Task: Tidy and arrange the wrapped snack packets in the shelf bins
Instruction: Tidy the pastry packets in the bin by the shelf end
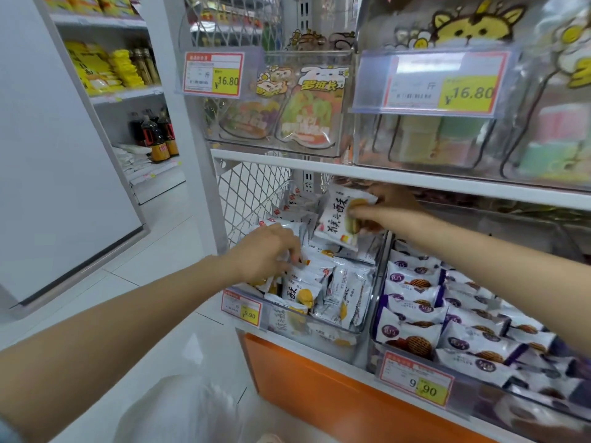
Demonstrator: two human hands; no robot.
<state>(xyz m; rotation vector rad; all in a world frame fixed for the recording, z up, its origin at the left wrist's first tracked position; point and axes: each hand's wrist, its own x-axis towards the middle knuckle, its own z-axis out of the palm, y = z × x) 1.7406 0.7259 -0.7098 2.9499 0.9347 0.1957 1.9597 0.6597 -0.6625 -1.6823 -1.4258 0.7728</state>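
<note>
A clear shelf bin [323, 335] on the lower shelf holds several white snack packets [332, 289] printed with yellow pastries. My right hand [383, 209] reaches in under the upper shelf and grips one white packet [337, 215], lifted above the pile at the back of the bin. My left hand [265, 254] is curled down into the front left of the same bin, its fingers pinching a packet [299, 260] in the pile. The neighbouring bin [380, 292] on the right holds several white and purple packets [415, 318].
Upper-shelf clear bins [287, 148] hold cartoon-printed bags behind price tags [212, 75]. An orange panel [319, 388] runs below the lower shelf. A white mesh side panel [246, 199] closes the shelf's left end. A translucent plastic bag [179, 410] hangs near my body. Bottles and yellow packs fill a far shelf [128, 94].
</note>
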